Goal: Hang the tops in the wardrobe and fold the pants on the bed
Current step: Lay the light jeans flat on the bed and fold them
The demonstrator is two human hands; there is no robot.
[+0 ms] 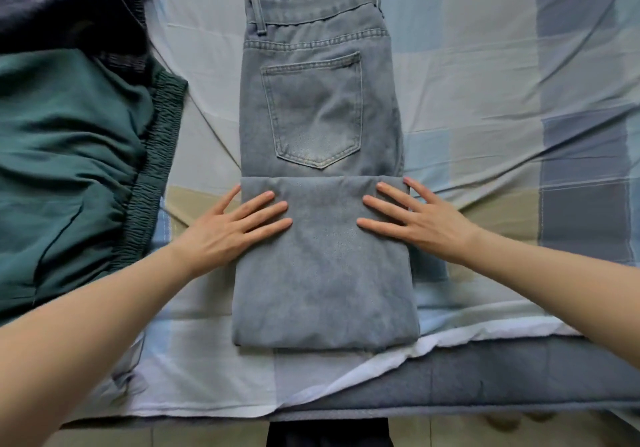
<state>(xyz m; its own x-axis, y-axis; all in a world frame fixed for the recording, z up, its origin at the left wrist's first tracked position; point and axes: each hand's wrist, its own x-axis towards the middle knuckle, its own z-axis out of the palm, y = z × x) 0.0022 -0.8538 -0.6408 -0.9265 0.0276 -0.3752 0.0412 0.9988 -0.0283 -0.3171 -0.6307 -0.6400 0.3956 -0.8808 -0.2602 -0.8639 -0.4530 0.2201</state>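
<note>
1. Jeans [322,107] lie mid-bed [485,66], legs doubled up below the back pocket.
2. Left hand [239,228] and right hand [419,221]: flat, grip on nothing, pressing the fold.
3. Green pants [69,156] and dark pants [62,3], left of the jeans, look unfolded; the final fold likely remains.

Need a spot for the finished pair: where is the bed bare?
Bare sheet right of the jeans, beyond the right hand. Narrow strip between jeans and green pants. Crowded left, where the dark pants lie too.
</note>
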